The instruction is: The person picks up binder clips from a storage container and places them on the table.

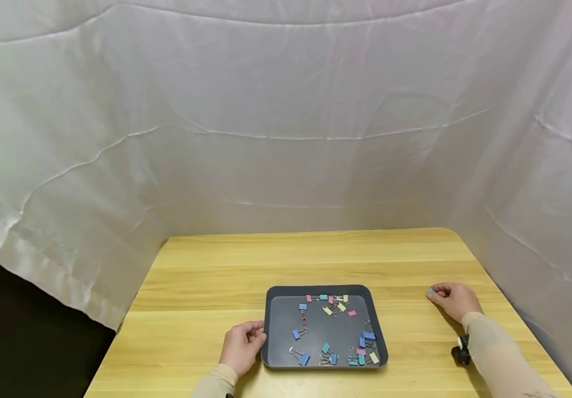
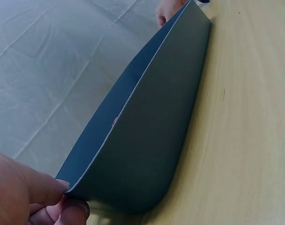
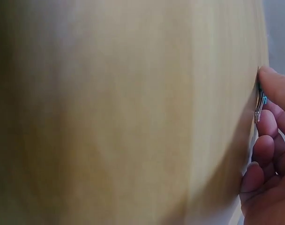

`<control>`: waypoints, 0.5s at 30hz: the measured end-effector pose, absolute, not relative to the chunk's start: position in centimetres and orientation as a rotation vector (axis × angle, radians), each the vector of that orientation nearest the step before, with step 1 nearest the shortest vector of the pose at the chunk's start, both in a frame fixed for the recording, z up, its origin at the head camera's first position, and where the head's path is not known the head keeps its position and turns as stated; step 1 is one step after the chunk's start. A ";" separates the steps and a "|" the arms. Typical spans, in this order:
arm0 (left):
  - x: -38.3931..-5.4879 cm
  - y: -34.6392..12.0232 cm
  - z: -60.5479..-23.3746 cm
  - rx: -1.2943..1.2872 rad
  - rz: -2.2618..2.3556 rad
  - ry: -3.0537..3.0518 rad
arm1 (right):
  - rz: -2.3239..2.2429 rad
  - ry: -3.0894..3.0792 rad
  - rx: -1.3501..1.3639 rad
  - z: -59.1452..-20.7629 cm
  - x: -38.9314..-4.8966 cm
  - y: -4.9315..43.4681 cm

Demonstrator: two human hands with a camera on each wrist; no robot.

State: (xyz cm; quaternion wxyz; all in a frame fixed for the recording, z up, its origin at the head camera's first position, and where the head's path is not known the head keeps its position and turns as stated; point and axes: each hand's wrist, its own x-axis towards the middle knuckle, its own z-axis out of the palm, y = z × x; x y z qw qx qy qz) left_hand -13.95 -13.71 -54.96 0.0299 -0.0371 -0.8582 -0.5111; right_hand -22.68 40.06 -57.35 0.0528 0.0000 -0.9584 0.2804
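A dark grey tray (image 1: 315,342) sits on the table with several coloured binder clips inside, among them a blue clip (image 1: 304,359) and a yellow clip (image 1: 373,357). At the tray's left side, my left hand (image 1: 242,347) pinches the rim; the left wrist view shows its thumb (image 2: 48,190) on top of the edge and fingers beneath. Off to the right of the tray, my right hand (image 1: 457,300) holds a small teal binder clip (image 3: 263,97) between thumb and fingers, low over the wood. Most of that clip is hidden by the fingers.
The wooden table (image 1: 206,276) has rounded far corners. A pale curtain (image 1: 286,177) hangs behind it and along both sides. Black material (image 1: 27,337) shows at the lower left. A small black device (image 1: 461,354) is strapped to the right wrist.
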 end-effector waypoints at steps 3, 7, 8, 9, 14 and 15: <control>-14.0 -13.6 -55.0 -0.111 -1.575 -2.647 | 0.863 -2.916 0.004 -56.9 -22.7 39.9; -14.2 -13.5 -55.1 -0.107 -1.574 -2.638 | 0.868 -2.895 0.034 -55.6 -23.1 38.6; -14.2 -13.5 -55.1 -0.106 -1.575 -2.633 | 0.872 -2.889 0.048 -55.2 -23.3 38.1; -14.2 -13.5 -55.2 -0.105 -1.580 -2.629 | 0.870 -2.879 0.062 -54.8 -23.5 37.4; -14.0 -13.6 -55.4 -0.099 -1.570 -2.631 | 0.885 -2.833 0.202 -52.8 -24.7 33.3; -13.9 -13.6 -55.4 -0.093 -1.570 -2.635 | 0.881 -2.825 0.242 -52.4 -25.0 32.5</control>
